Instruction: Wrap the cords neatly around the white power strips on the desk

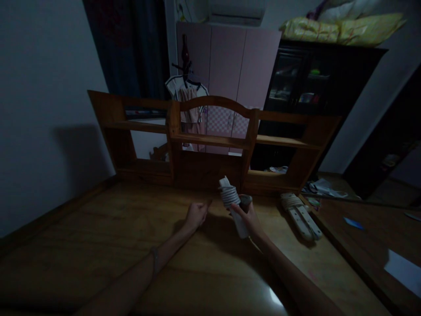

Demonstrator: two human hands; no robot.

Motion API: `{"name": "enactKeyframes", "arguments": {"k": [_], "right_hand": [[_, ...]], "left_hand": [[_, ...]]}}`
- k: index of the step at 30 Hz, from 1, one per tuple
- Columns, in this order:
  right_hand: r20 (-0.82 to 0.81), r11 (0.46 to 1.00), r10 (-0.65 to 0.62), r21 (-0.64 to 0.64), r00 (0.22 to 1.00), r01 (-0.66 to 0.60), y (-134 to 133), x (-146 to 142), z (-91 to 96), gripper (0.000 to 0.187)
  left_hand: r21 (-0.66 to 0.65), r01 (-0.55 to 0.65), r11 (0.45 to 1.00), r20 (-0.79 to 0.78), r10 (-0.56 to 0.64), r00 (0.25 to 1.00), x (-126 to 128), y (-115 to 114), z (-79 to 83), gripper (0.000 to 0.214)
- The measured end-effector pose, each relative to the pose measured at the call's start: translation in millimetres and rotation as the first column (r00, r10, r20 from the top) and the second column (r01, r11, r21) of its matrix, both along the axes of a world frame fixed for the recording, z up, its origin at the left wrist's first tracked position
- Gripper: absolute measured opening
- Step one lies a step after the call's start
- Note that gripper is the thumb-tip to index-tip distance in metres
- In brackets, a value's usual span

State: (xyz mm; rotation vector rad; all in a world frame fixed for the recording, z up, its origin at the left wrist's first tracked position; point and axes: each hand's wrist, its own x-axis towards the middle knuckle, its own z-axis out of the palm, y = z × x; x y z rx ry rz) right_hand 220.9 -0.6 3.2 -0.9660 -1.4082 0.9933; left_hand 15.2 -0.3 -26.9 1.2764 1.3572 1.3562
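My right hand (248,217) is closed around a white power strip (241,226), which it holds tilted above the wooden desk. A pale cord (229,196) is wound in several turns around the strip's upper end. A dark, rounded piece (245,200) shows beside the right fingers; its kind is unclear in the dim light. To the left, apart from the strip, my left hand (196,215) is closed with its fingertips toward the right. Whatever it may hold is too dark to make out. Another power strip (304,221), its cord wound around one end, lies on the desk at the right.
A wooden shelf unit (210,140) stands along the desk's (98,245) back edge. On the right, a lower brown surface (371,237) bears a blue packet (353,223) and a white sheet (403,270). A wall (42,109) bounds the left side.
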Motion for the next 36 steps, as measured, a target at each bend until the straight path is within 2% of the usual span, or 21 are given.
{"name": "enactKeyframes", "arguments": {"k": [3, 5, 7, 9, 13, 15, 17, 21, 24, 31, 36], "right_hand": [[0.148, 0.988, -0.144, 0.078, 0.979, 0.133, 3.5, 8.1, 12.7, 0.058], [0.303, 0.959, -0.277, 0.138, 0.912, 0.246, 7.6, 20.5, 25.4, 0.058], [0.474, 0.926, -0.378, 0.184, 0.795, 0.331, 11.0, 37.8, 37.4, 0.060], [0.630, 0.890, -0.449, 0.255, 0.633, 0.378, 11.9, 57.6, 44.7, 0.061], [0.778, 0.815, -0.556, 0.442, 0.292, 0.375, 3.9, 92.9, 39.3, 0.056], [0.800, 0.795, -0.570, 0.479, 0.188, 0.373, -1.3, 103.7, 30.6, 0.055], [0.815, 0.785, -0.567, 0.492, 0.118, 0.376, -4.2, 108.5, 22.8, 0.058], [0.854, 0.792, -0.520, 0.466, 0.036, 0.395, 0.4, 103.8, 16.0, 0.060], [0.856, 0.782, -0.517, 0.468, 0.009, 0.412, 8.6, 95.7, 13.5, 0.064], [0.864, 0.773, -0.503, 0.461, -0.021, 0.437, 19.3, 85.2, 0.3, 0.076], [0.875, 0.769, -0.485, 0.420, 0.011, 0.482, 15.7, 84.4, 4.7, 0.094]], "left_hand": [[-0.006, -0.037, 0.999, 0.050, 0.037, 0.998, -0.2, 1.7, 1.2, 0.059], [-0.007, -0.026, 1.000, 0.078, 0.027, 0.997, 0.1, 2.9, 1.8, 0.058], [-0.007, -0.009, 1.000, 0.096, 0.010, 0.995, 0.0, 3.6, 1.7, 0.056], [-0.011, 0.009, 1.000, 0.102, -0.007, 0.995, 0.1, 3.5, 1.3, 0.055], [-0.026, 0.031, 0.999, 0.091, -0.029, 0.995, 2.7, 1.6, 0.4, 0.055], [-0.030, 0.033, 0.999, 0.080, -0.030, 0.996, 4.9, 0.6, -0.7, 0.055], [-0.031, 0.034, 0.999, 0.067, -0.032, 0.997, 6.6, 0.1, -2.6, 0.054], [-0.011, 0.062, 0.998, 0.037, -0.061, 0.997, 7.3, -1.2, -3.7, 0.053], [0.020, 0.107, 0.994, 0.011, -0.107, 0.994, 7.3, -4.4, 1.1, 0.054], [0.060, 0.153, 0.986, -0.047, -0.150, 0.988, 9.0, -10.9, 9.0, 0.056], [0.055, 0.132, 0.990, -0.070, -0.128, 0.989, 7.6, -9.6, 4.6, 0.056]]}}
